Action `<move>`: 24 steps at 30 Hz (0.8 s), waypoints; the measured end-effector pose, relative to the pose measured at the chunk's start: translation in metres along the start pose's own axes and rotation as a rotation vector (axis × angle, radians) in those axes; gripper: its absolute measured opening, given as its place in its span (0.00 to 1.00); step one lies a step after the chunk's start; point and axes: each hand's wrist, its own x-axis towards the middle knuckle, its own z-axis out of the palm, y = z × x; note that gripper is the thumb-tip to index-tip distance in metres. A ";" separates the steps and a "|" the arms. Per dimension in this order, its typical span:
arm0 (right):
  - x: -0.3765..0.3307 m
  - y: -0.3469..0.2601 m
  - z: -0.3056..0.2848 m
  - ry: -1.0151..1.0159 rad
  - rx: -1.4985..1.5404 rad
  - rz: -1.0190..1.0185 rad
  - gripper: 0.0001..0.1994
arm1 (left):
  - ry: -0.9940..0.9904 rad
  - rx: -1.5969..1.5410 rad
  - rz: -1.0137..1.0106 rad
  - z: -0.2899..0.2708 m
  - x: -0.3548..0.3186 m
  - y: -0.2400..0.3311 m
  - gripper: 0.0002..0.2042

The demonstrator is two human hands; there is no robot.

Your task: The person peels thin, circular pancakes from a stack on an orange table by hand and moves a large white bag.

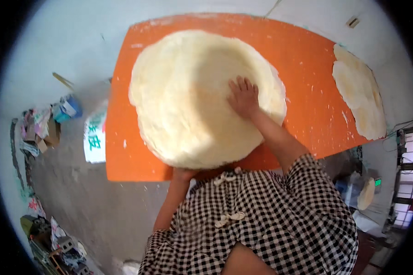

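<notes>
Holds the right forearm (280,140) slanting forward and leftward, with the right hand (244,98) palm down and fingers (241,84) slightly parted; extends the left forearm (172,201) forward, with the left hand (184,174) partly hidden.

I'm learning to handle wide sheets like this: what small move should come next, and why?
Probably slide the right hand toward the near edge of the round pale sheet: it lies spread on the sheet's right half, while the left hand is at that edge, partly hidden.

Left hand (184,173): fingers hidden by pale sheet (170,101).
</notes>
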 end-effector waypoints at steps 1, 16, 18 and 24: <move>-0.002 0.007 -0.001 0.064 0.013 -0.031 0.31 | 0.044 0.073 -0.143 -0.008 -0.012 -0.004 0.28; -0.102 -0.119 -0.075 -0.116 0.294 -0.452 0.37 | 0.436 0.747 0.193 0.041 -0.015 0.071 0.08; -0.105 -0.115 -0.074 -0.159 0.387 -0.407 0.37 | 0.068 0.482 0.142 0.032 -0.010 0.076 0.08; -0.107 -0.104 -0.072 -0.158 0.520 -0.390 0.37 | 0.170 0.690 0.227 0.044 -0.006 0.047 0.11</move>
